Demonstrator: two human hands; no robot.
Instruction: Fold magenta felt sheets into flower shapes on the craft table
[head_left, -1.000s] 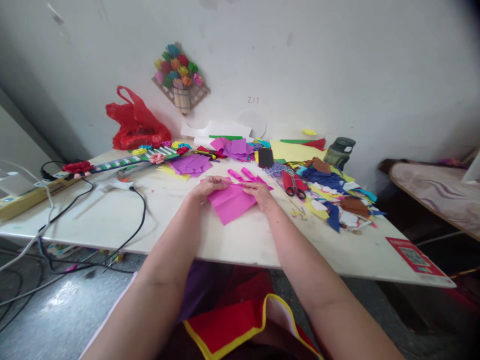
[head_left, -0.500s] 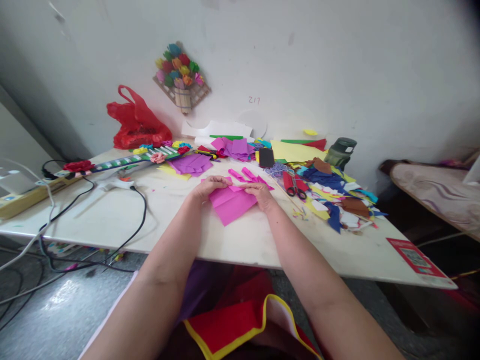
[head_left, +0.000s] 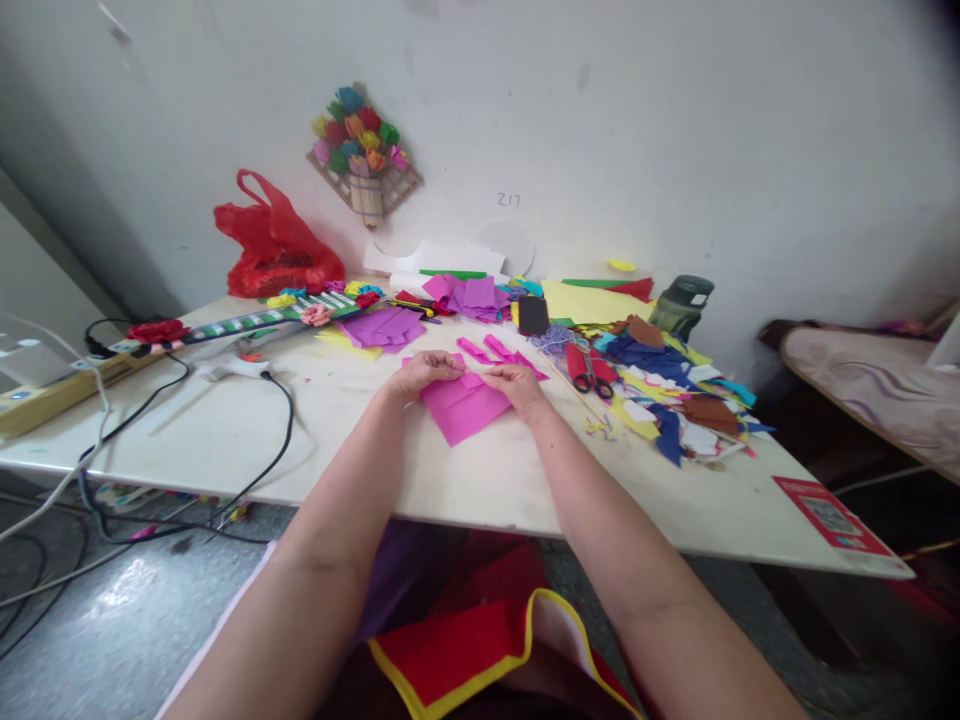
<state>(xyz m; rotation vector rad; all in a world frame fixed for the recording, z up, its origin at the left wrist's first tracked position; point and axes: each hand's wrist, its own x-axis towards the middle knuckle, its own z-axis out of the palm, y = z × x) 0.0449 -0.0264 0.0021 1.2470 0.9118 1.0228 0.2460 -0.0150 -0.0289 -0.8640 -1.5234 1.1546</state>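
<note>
Magenta square-cornered thin paper sheet (head_left: 466, 408), matte and creased across its face, lies low over the middle of the table (head_left: 330, 450), one corner towards the near edge. At its far edge, the left hand (head_left: 429, 372) and right hand (head_left: 517, 385) face each other, each grip pinched thumb to fingers on the paper, with a small gap between the two. Just beyond lie narrow folded bright pink paper strips (head_left: 496, 350). Right of these, black-handled scissors (head_left: 591, 378) rest near a heap of jagged, many-coloured paper scraps (head_left: 701, 412); a smooth dark green cylindrical bottle (head_left: 679, 308) stands behind the heap. Far left, a crinkled red plastic bag (head_left: 277, 245) with a looped handle slumps against the wall; dark contents show through its lower part, too indistinct to identify. On the wall, a pale slatted holder (head_left: 366, 202), bound with cords, carries multicoloured tulip-shaped flowers (head_left: 358, 135) against a brown lattice (head_left: 399, 190).
</note>
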